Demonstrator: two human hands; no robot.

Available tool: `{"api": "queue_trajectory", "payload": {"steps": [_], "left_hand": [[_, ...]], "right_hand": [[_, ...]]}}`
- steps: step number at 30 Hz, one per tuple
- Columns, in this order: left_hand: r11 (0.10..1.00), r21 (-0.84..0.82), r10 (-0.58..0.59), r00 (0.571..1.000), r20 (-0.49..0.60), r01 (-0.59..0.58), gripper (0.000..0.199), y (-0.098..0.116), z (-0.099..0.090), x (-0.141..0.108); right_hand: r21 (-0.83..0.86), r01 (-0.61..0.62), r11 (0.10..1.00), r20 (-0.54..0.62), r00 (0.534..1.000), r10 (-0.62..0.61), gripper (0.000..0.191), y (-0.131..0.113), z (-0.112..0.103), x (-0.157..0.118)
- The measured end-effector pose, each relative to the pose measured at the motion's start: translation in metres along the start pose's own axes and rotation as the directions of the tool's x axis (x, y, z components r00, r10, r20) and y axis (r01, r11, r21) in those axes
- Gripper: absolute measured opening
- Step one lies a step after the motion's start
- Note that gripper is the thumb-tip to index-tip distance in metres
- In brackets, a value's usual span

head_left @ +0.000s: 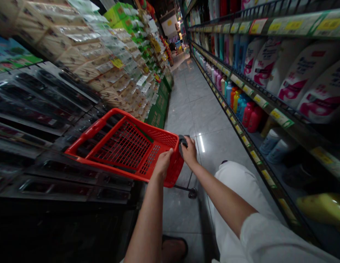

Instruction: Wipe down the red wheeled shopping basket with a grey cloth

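A red plastic shopping cart (pixel 148 137) stands tilted in view at the middle left, its grid basket showing no goods in the part I can see. My left hand (pixel 163 162) is closed on the near end of the basket, thumb on top of the rim. Beside it, my right hand (pixel 188 149) wraps round a dark grey piece (pixel 182 140) at the basket's right corner. A wheel (pixel 192 193) of the cart rests on the floor below my hands.
Shelves of shampoo bottles (pixel 301 73) and colourful smaller bottles (pixel 249 113) line the right side. Packaged goods (pixel 85 47) are stacked on the left, above hanging black packs (pixel 49 91). A grey tiled aisle (pixel 190 87) runs ahead between them.
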State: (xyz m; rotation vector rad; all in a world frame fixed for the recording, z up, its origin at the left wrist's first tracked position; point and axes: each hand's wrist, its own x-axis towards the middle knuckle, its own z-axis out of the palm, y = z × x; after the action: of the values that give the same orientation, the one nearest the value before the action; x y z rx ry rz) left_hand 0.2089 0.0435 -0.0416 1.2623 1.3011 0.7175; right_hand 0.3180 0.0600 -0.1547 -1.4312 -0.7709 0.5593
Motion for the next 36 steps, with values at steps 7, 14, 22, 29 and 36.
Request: {"api": "queue_trajectory", "payload": {"steps": [7,14,22,29,36], "left_hand": [[0.999,-0.051,0.010,0.997,0.072,-0.006,0.047,0.002,0.000,0.000],[0.999,0.003,0.045,0.998,0.042,-0.045,0.049,-0.001,-0.001,0.011],[0.942,0.252,0.229,0.973,0.007,-0.223,0.035,0.013,-0.006,0.021],[0.766,0.597,0.032,0.943,0.332,-0.237,0.062,0.012,-0.053,-0.006],[0.714,0.672,0.061,0.974,0.218,-0.195,0.059,0.002,-0.043,0.003]], "right_hand": [[-0.217,-0.435,0.874,0.099,0.881,0.463,0.015,0.027,0.000,-0.022],[-0.090,-0.101,0.991,0.094,0.989,0.110,0.042,0.000,0.008,-0.044],[-0.088,-0.359,0.929,0.111,0.924,0.367,0.038,0.024,0.008,-0.059],[0.188,-0.136,0.973,-0.036,0.989,0.145,0.040,0.010,0.008,-0.041],[0.018,-0.043,0.999,0.075,0.996,0.041,0.049,0.021,0.014,-0.076]]}}
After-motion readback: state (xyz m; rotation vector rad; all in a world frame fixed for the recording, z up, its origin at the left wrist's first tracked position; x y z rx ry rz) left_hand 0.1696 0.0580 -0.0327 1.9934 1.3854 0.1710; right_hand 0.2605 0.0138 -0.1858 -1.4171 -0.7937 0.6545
